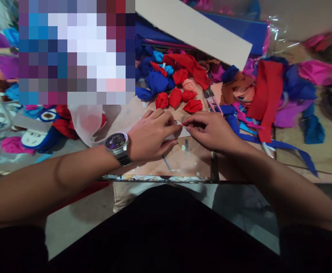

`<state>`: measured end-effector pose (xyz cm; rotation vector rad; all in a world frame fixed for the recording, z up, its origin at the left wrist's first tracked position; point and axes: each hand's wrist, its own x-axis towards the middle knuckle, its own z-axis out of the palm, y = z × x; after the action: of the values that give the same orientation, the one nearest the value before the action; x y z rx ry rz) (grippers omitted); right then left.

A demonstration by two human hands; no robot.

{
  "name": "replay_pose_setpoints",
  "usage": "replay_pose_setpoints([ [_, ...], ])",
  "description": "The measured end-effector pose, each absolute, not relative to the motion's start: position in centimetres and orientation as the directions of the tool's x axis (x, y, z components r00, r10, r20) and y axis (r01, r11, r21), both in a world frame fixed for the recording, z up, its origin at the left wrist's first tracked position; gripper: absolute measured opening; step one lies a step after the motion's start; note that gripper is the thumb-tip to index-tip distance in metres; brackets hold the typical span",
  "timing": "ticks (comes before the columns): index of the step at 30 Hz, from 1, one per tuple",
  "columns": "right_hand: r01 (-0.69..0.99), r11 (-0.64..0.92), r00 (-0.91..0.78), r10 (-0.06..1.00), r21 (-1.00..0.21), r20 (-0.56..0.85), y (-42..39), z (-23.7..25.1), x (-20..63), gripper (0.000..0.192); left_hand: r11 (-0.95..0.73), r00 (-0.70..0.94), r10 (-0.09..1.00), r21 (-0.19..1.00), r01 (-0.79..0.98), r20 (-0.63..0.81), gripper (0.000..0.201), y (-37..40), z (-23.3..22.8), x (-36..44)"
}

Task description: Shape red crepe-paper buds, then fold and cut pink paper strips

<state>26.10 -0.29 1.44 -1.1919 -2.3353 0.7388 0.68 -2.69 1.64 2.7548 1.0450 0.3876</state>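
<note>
On the worktop in front of me, my left hand (151, 134), with a watch (116, 141) on its wrist, has its fingers curled down onto a small white strip (185, 131), which looks like paper or tape. My right hand (207, 131) pinches the strip's thin raised edge between thumb and fingertips. Part of the strip is hidden under the left fingers. Just beyond both hands lie several red crumpled fabric or paper pieces (175, 98). Pink-handled scissors (211, 99) rest behind the right hand.
Blue crumpled pieces (156, 81) lie farther back, below a long cream board (200, 32). At right are a red strip (268, 100) and a trailing blue strip (285, 145). A blue-and-white power strip (38, 138) and a translucent plastic bag (86, 119) are at left.
</note>
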Motion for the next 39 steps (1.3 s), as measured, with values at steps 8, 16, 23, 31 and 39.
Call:
replay_pose_setpoints([
  [8,0.616,0.517,-0.559,0.818,-0.594,0.132,-0.25,1.28,26.07,0.019,-0.743,0.721,0.665,0.266,0.614,0.194,0.031,-2.67,1.64,0.64],
  [16,0.618,0.528,-0.569,0.812,-0.583,0.132,-0.26,1.20,26.11,0.020,-0.749,0.724,0.659,0.265,0.608,0.202,0.030,-2.58,1.76,0.50],
  [23,0.605,0.530,-0.574,0.808,-0.594,0.135,-0.17,1.04,26.18,0.020,-0.743,0.719,0.665,0.268,0.613,0.199,0.031,-2.75,1.77,0.69],
  [31,0.594,0.511,-0.561,0.817,-0.621,0.135,-0.13,1.12,26.20,0.020,-0.734,0.712,0.677,0.247,0.633,0.187,0.037,-2.67,1.50,0.64],
  [39,0.594,0.522,-0.562,0.814,-0.612,0.149,-0.14,0.88,26.22,0.021,-0.738,0.718,0.672,0.236,0.632,0.180,0.034,-2.68,1.69,0.68],
])
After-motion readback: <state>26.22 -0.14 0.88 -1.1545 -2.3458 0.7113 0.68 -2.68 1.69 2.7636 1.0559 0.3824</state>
